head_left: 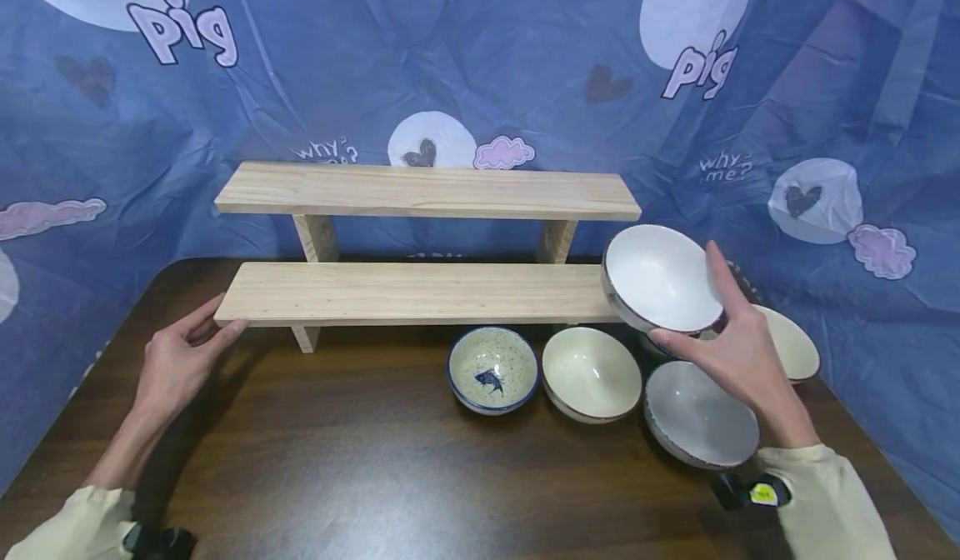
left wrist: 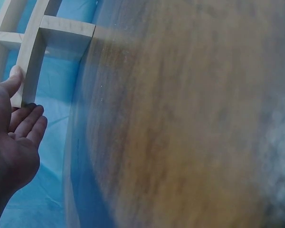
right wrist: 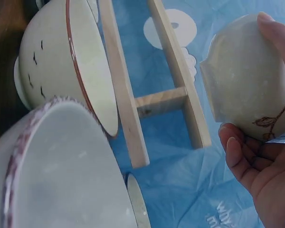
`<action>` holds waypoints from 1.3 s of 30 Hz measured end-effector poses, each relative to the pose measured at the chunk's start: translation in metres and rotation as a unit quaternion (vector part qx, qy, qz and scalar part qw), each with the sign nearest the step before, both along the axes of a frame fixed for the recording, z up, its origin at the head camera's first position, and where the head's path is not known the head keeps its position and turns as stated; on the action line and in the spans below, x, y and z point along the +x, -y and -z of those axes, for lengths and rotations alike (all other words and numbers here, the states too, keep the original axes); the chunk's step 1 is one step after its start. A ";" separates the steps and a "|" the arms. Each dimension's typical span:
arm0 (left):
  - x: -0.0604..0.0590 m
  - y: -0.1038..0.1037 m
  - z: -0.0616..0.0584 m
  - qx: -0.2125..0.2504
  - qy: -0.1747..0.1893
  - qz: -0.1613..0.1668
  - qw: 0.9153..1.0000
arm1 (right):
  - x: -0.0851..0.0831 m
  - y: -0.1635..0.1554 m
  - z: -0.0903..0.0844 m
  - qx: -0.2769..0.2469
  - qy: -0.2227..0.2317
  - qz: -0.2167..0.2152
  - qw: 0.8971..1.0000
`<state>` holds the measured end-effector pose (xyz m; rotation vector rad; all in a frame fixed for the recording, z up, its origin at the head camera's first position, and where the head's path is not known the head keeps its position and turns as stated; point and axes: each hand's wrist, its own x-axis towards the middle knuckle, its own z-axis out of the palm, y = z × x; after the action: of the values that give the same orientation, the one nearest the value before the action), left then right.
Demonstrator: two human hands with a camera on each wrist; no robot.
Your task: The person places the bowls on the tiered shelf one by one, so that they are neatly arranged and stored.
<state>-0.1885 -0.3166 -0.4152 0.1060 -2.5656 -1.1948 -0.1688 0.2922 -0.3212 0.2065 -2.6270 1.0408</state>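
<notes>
At the left end of a two-tier wooden shelf, my left hand grips the lower board between thumb and fingers. My right hand holds a white bowl by its side, tilted with its white inside towards the head camera, at the right end of the lower board. In the right wrist view, the bowl's outside is pale with a brown branch-like drawing, and the fingertips are near its foot. Below it on the table stands a grey bowl with a speckled rim.
In front of the shelf are a small blue-rimmed bowl with a fish drawing and a cream bowl. Another cream bowl is partly hidden behind my right hand. A blue printed cloth hangs behind the dark wooden table.
</notes>
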 end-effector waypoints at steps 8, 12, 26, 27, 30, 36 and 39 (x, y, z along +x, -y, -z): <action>-0.001 -0.001 0.000 -0.001 0.005 -0.002 1.000 | -0.012 0.021 -0.007 0.005 0.012 -0.016 1.000; -0.001 0.000 0.000 -0.001 0.005 -0.001 1.000 | -0.020 0.032 -0.012 0.001 0.001 -0.033 0.999; -0.001 -0.001 -0.001 -0.003 -0.001 -0.002 1.000 | -0.054 0.072 -0.018 -0.025 -0.003 -0.071 0.997; -0.001 0.000 -0.001 -0.003 -0.001 -0.002 1.000 | -0.056 0.075 -0.019 -0.025 -0.004 -0.074 0.997; -0.001 0.000 -0.001 -0.004 0.000 -0.002 1.000 | -0.062 0.085 -0.021 -0.019 -0.009 -0.081 0.996; -0.001 0.000 -0.001 -0.002 0.000 -0.001 1.000 | -0.073 0.106 -0.027 -0.026 -0.009 -0.102 0.994; -0.001 0.000 -0.001 0.002 0.002 0.000 1.000 | -0.077 0.115 -0.029 -0.033 -0.013 -0.111 0.993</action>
<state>-0.1896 -0.3168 -0.4145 0.1094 -2.5665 -1.1997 -0.2463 0.1775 -0.2927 0.5022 -2.5864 1.1840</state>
